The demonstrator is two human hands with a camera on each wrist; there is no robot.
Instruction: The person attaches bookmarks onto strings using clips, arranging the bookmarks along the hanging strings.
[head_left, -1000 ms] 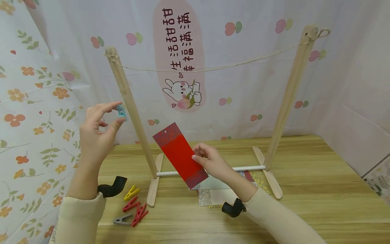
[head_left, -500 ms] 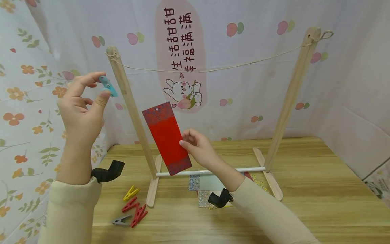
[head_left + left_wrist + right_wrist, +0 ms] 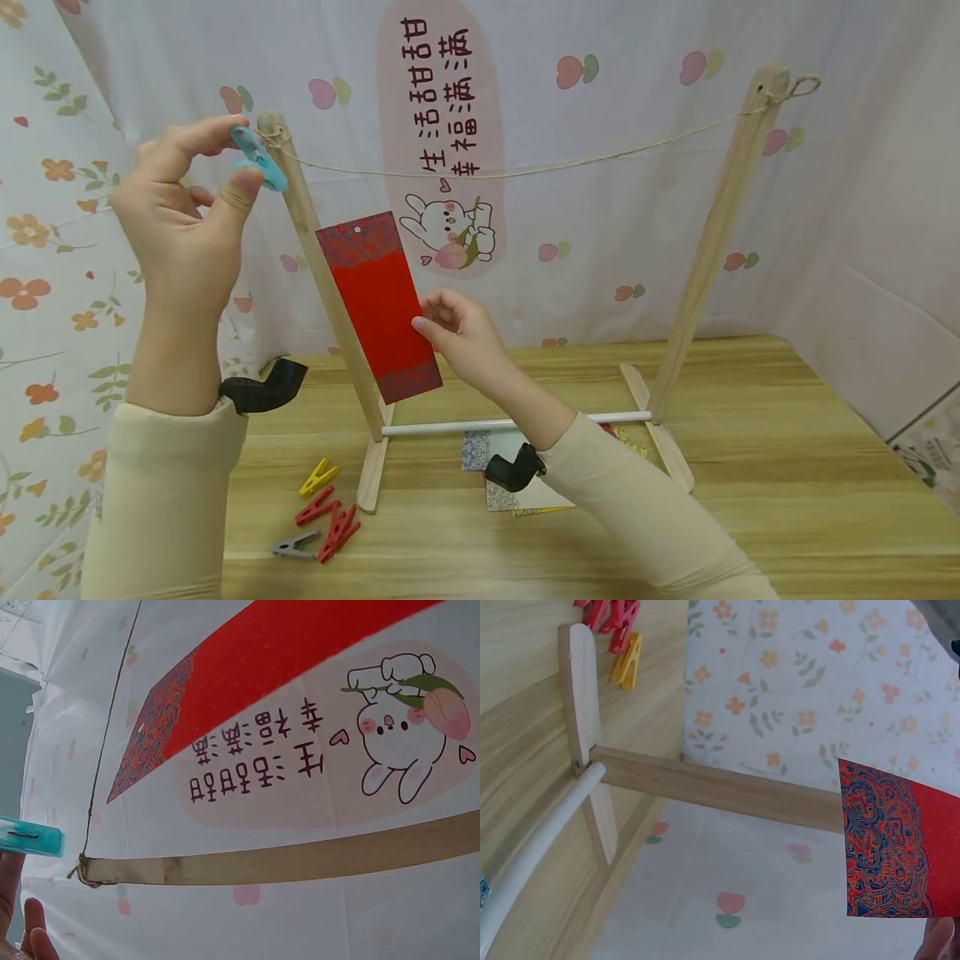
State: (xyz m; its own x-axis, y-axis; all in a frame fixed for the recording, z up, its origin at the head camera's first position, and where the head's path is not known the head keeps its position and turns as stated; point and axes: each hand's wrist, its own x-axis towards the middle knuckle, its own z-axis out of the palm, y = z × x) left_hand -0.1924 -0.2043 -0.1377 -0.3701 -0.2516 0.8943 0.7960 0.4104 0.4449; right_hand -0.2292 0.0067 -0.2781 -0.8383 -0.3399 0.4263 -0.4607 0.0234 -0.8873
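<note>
My left hand (image 3: 183, 208) is raised at the left post, pinching a light-blue clothespin (image 3: 258, 160) between thumb and index finger. In the left wrist view the clothespin (image 3: 31, 838) shows at the left edge, near the knotted end of the string. A red card (image 3: 378, 308) with patterned ends and a small hole at the top is held upright, slightly tilted, by my right hand (image 3: 461, 337), which grips its right edge. The card overlaps the left post, below the sagging string (image 3: 510, 173). In the right wrist view the card's patterned lower end (image 3: 885, 844) shows at the right.
A wooden left post (image 3: 322, 267) and right post (image 3: 712, 250) carry the string, joined below by a white rod (image 3: 442, 428). On the table lie a yellow clothespin (image 3: 319, 477), red clothespins (image 3: 339, 533), a grey clothespin (image 3: 295, 547) and several patterned cards (image 3: 501, 495).
My left hand has risen and moved left with the clothespin, up beside the post top. The right hand has brought the red card up and left, turning it more upright.
</note>
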